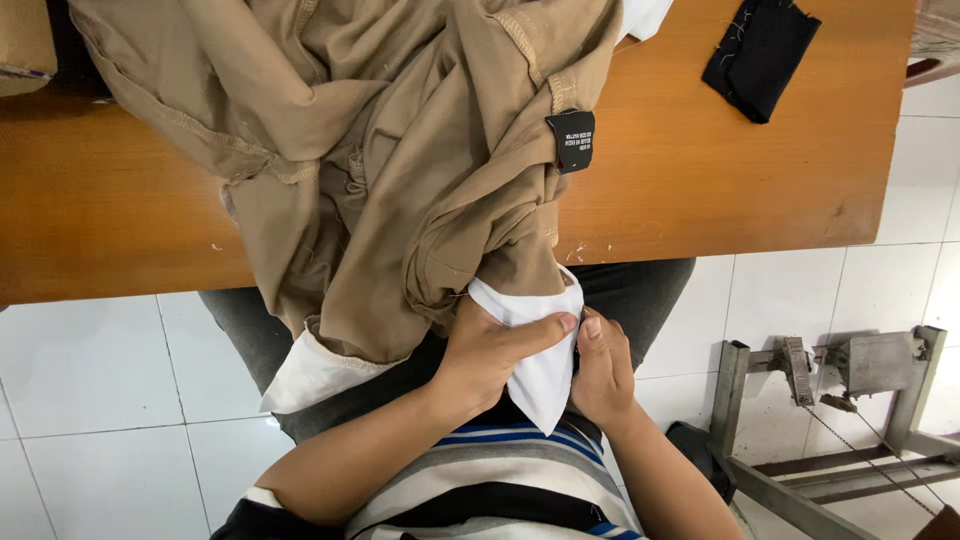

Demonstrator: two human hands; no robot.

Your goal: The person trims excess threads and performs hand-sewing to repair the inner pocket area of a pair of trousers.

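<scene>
1. Clearly, both hands are busy with one white pocket lining (540, 370) that sticks out of a tan garment (400, 170), low in the middle of the frame, just over the person's lap.
2. The left hand (490, 355) is clenched on the lining, thumb stretched across its front and fingers curled behind.
3. The right hand (603, 368) grasps the same lining at its right edge, fingertips pressed against the cloth beside the left thumb.
4. As for progress, this lining looks already pulled clear of the garment; a second white lining (315, 372) also hangs out at lower left, untouched by either hand.
5. What is left cannot be read from here: no tool, thread or needle shows in the hands.
6. The held lining is a long tapered flap; its long axis runs from the garment's opening down toward the bottom of the frame, tip pointing at the person's striped shirt (500, 480).
7. The rest of the garment lies bunched on the wooden worktop (700, 170) across the upper frame, a black label (571, 140) hanging at its waistband.
8. A black cloth scrap (760, 52) lies well apart, upper right.
</scene>
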